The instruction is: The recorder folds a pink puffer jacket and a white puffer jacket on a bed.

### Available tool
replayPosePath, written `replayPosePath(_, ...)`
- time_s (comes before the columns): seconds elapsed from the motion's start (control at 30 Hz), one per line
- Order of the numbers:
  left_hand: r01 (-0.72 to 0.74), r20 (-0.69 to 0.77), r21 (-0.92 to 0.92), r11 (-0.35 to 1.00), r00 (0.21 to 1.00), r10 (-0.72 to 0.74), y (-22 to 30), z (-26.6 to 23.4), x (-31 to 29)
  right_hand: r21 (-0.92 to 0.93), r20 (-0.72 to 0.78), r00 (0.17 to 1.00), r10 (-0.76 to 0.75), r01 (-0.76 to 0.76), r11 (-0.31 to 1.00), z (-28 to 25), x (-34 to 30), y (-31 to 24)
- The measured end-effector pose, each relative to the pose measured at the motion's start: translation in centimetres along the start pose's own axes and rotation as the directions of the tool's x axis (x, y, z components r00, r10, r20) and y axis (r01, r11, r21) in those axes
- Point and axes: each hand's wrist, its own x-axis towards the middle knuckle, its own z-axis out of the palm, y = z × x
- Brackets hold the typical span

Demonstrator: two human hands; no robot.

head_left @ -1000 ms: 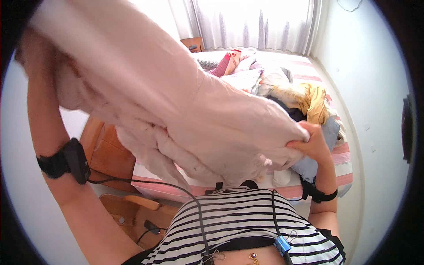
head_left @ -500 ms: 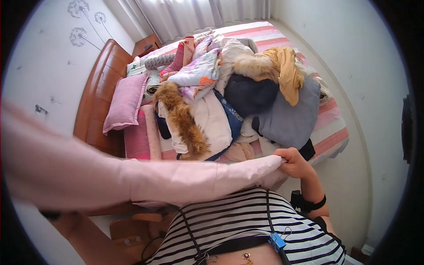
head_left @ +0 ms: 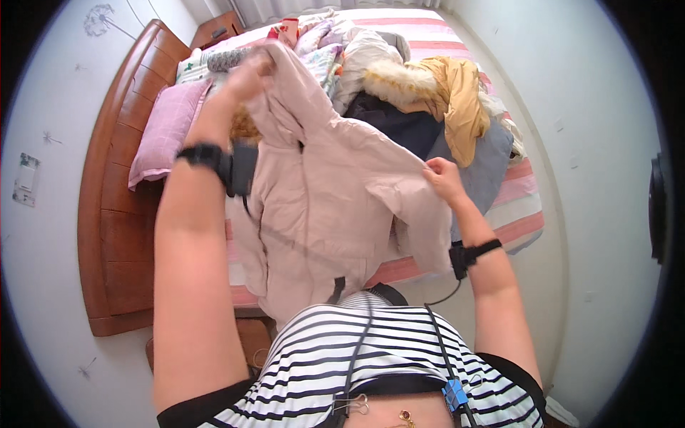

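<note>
A pale pink hooded jacket point(head_left: 321, 192) is held up, front side toward me, over the near part of the bed. At upper left my left hand point(head_left: 250, 75), a little blurred, is closed on the edge of its hood. Lower on the right, my right hand point(head_left: 444, 180) pinches the jacket's sleeve near the shoulder between thumb and fingers. Much of the clothing underneath is hidden by the jacket; a bit of brown fur point(head_left: 245, 125) shows beside my left wrist.
Yellow clothing point(head_left: 457, 93), cream fur trim point(head_left: 396, 84), dark garments point(head_left: 396, 121) and a grey garment point(head_left: 492, 153) lie heaped on the striped bed point(head_left: 517, 228). A pink pillow point(head_left: 168, 128) rests against the brown headboard point(head_left: 118, 207). A wall runs along the right.
The jacket has gone from a stretched, sideways band in front of me to hanging opened out. My left hand has risen to its hood, and my right hand has moved up and forward.
</note>
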Motion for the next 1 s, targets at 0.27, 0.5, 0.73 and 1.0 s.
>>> replayPosePath(0.27,0.698,0.489,-0.187,0.691,0.676,-0.551,1.7,19.6,-32.0,-0.179,0.077,0.979,0.188,-0.172,0.969,3.0,-0.1,9.3)
replayPosePath(0.5,0.930,0.569,-0.323,-0.178,0.040,-0.821,7.6,22.1,-45.7,-0.243,0.264,0.910,0.319,-0.257,0.935,0.8,-4.6,17.9)
replayPosePath(0.73,0.772,0.543,-0.626,0.109,0.531,-0.651,12.1,23.0,-32.6,0.019,0.157,0.960,0.232,-0.238,0.971,-0.2,-5.5,7.6)
replayPosePath(1.0,0.767,0.819,-0.571,-0.291,0.508,-0.268,25.6,26.3,-16.0,0.261,0.324,0.944,0.057,-0.147,0.954,1.7,-10.7,-1.5)
